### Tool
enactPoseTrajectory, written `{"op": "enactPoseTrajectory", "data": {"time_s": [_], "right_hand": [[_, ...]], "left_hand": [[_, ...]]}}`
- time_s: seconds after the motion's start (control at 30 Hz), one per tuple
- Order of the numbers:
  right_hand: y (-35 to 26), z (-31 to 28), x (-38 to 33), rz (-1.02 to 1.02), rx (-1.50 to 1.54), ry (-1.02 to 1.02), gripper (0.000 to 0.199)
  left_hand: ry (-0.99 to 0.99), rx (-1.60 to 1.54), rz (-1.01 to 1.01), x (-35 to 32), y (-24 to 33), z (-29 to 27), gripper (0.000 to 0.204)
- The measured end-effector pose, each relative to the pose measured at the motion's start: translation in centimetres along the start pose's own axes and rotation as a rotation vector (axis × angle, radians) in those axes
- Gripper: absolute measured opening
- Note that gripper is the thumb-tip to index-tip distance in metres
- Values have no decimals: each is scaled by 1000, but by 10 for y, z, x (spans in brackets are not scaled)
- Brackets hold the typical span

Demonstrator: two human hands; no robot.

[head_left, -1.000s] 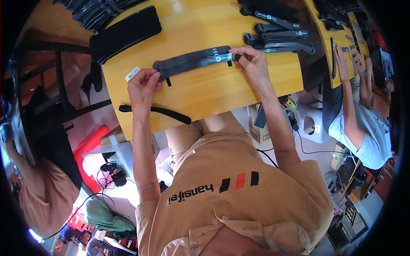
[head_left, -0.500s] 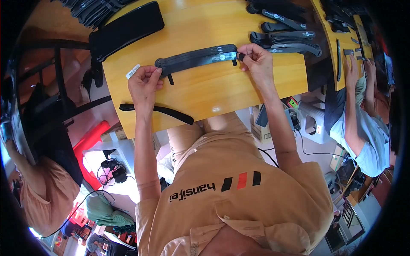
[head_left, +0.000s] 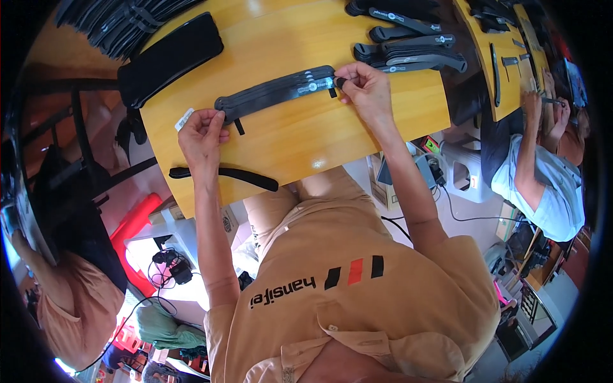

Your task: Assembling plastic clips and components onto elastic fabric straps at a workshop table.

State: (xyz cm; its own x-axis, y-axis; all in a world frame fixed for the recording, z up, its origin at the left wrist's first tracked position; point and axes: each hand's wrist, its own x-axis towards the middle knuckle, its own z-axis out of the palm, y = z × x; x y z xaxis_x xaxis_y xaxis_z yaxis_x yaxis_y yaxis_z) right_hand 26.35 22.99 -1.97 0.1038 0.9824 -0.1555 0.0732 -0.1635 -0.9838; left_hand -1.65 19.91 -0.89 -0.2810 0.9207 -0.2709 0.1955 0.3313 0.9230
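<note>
A flat bundle of black straps (head_left: 274, 94) with a pale printed patch lies across the wooden table in front of me. My left hand (head_left: 203, 137) pinches its left end between thumb and fingers. A white tag (head_left: 184, 119) sticks out beside that hand's knuckles. At the other end, my right hand (head_left: 368, 92) is closed in a pinch on the bundle's tip, where a small dark tab shows. Two short black tabs hang below the bundle's lower edge. One loose black strap (head_left: 249, 179) rests nearer me, passing under my left forearm.
More black straps (head_left: 408, 57) are piled at the far right of the table (head_left: 306, 140). A black padded case (head_left: 172, 60) and a thick strap stack (head_left: 112, 25) lie far left. At right, a co-worker in a light blue shirt (head_left: 533, 185) works at another table.
The whole view has shifted slightly, so the table sits further left. Both my hands keep their pinch on the bundle's ends. The co-worker's hands at the right have moved.
</note>
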Motion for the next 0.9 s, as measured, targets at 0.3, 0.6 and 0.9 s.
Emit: {"op": "enactPoseTrajectory", "data": {"time_s": [0.3, 0.6, 0.9], "right_hand": [[-1, 2, 0, -32, -76, 31, 15], [-2, 4, 1, -27, -115, 68, 15], [-2, 5, 0, -25, -153, 62, 14]], "left_hand": [[4, -2, 15, -1, 0, 1, 9], [11, 8, -7, 0, 0, 3, 10], [27, 25, 9, 0, -1, 3, 9]]}}
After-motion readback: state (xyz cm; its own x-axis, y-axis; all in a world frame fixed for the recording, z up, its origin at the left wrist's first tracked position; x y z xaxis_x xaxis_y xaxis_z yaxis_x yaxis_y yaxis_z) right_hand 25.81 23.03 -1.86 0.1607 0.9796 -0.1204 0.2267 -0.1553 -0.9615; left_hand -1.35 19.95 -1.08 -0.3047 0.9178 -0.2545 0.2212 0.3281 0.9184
